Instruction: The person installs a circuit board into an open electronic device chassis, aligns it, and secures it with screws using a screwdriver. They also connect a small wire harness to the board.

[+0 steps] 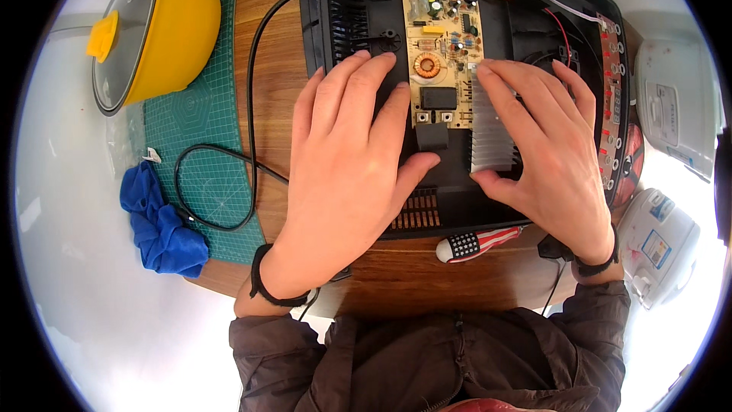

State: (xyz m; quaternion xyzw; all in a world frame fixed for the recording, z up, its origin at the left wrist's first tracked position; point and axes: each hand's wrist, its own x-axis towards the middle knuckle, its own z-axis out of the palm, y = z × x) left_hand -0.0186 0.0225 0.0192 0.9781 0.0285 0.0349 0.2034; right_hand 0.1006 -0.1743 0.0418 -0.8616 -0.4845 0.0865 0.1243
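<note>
An opened black plastic appliance housing [473,206] lies on the wooden table in front of me. Inside it sits a tan circuit board [446,46] with a copper-wound coil [427,66], a black block and several small parts. Along the board's right side stands a silver finned heat sink [492,137]. My right hand [553,137] spans this heat sink, index fingertip at its far end and thumb at its near end. My left hand [343,137] lies over the housing's left part with fingers apart, holding nothing, its thumb near the board's lower end.
A yellow pot with a glass lid [179,30] lies tipped on a green cutting mat [221,206] at left. Nearby are a blue cloth [160,221] and a black cord [250,91]. A flag-patterned handle [476,244] lies before the housing; clear plastic boxes [675,99] stand at right.
</note>
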